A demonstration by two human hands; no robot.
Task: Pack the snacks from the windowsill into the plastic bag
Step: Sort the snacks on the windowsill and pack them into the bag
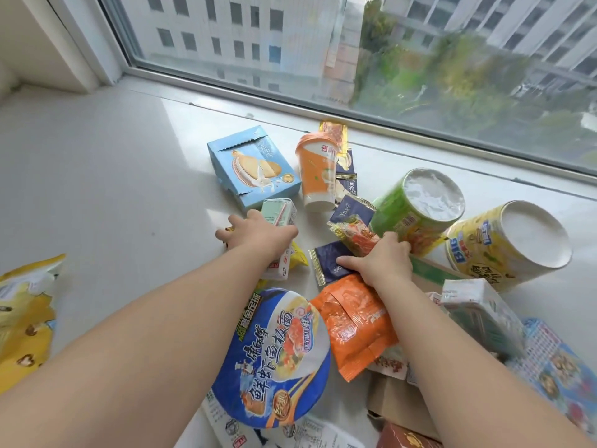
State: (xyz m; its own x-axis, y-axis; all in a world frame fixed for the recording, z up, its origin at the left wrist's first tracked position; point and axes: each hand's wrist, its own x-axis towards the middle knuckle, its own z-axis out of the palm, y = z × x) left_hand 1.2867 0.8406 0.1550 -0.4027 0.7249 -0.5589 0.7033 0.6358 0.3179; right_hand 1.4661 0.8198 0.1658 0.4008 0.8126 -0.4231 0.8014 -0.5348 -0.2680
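Snacks lie scattered over the white windowsill (113, 189). My left hand (258, 236) reaches over a small pale green drink carton (277, 211) and a yellow packet (297, 258), fingers curled down onto them. My right hand (381, 257) rests on a pile of small packets: a red-gold sachet (355, 234) under the fingers and a dark blue sachet (326, 265) under the thumb. Whether either hand grips anything is hidden by its back. No plastic bag is clearly in view.
A blue biscuit box (252, 166) and an orange cup (318, 171) lie further back. Green (416, 205) and yellow (504, 244) noodle tubs lie at right. A blue noodle bowl (274, 357) and orange packet (355, 324) are close. A yellow bag (22, 315) is at left.
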